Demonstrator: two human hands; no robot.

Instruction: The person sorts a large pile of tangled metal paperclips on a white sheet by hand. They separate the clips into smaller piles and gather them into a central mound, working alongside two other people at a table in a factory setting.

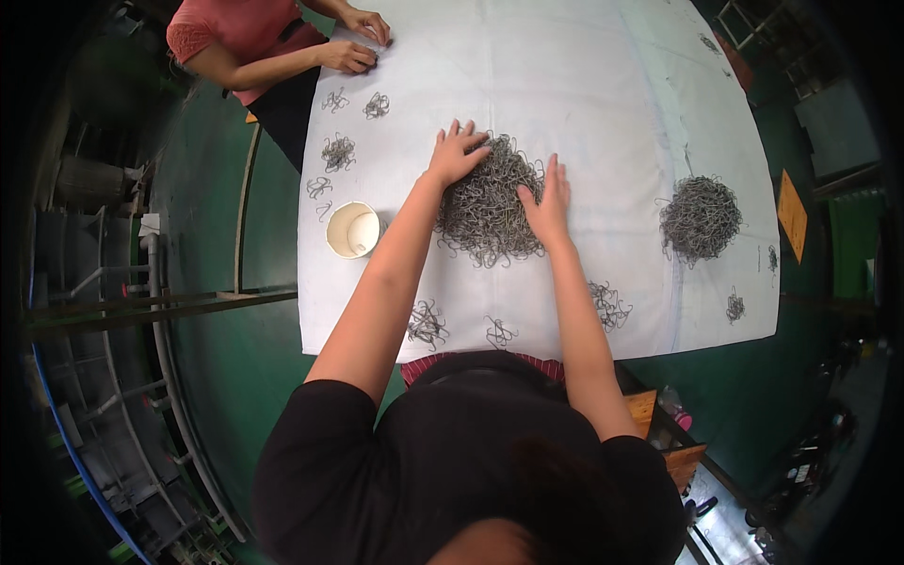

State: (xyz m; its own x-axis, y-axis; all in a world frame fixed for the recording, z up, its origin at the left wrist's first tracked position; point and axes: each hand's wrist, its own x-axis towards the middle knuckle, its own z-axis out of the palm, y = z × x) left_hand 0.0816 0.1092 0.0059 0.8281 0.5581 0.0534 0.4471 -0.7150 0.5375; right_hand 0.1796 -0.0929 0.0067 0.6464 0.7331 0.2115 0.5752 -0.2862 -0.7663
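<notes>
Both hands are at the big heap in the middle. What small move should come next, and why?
Probably curl the right hand inward to draw a few pieces loose from the large heap of bent wire hooks. Its fingers are extended at the heap's right side, gripping nothing visible, while the left hand lies at the far-left edge and might steady the tangle.

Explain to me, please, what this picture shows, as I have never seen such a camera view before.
There is no machine: a person in black works bare-handed, seen by a fisheye camera worn on the head and looking down, so straight edges bend. The left hand and right hand are open, at either side of a large heap of bent wire pieces; neither appears to grip anything. The white-covered table also bears a second heap, smaller clusters and a pale cup. At upper left are another person's hands.
</notes>
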